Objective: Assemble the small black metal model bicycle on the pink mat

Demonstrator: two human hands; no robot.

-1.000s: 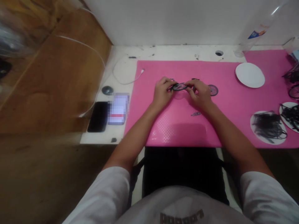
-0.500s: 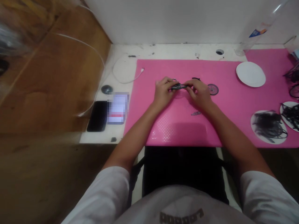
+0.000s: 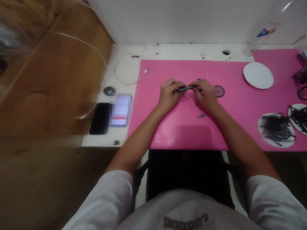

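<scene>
Over the pink mat (image 3: 230,127), my left hand (image 3: 169,94) pinches the left end of a small dark part (image 3: 185,88). The fingers of my right hand (image 3: 204,95) are closed on its right end. The part's exact shape is too small to tell. A small spoked wheel (image 3: 219,91) lies just right of my right hand. A small dark piece with openwork (image 3: 201,116) rests on the mat below my hands. Another dark piece is partly hidden behind my right hand.
A white plate (image 3: 258,75) stands at the right, with a plate of black parts (image 3: 289,143) nearer the edge and another beside it. At the left are a black phone (image 3: 99,118), a lit phone (image 3: 121,110), a round dark object (image 3: 109,91) and a white cable (image 3: 124,83).
Both hands stay in nearly the same place. The small dark part is tilted slightly differently between my fingers, and the view has shifted a little.
</scene>
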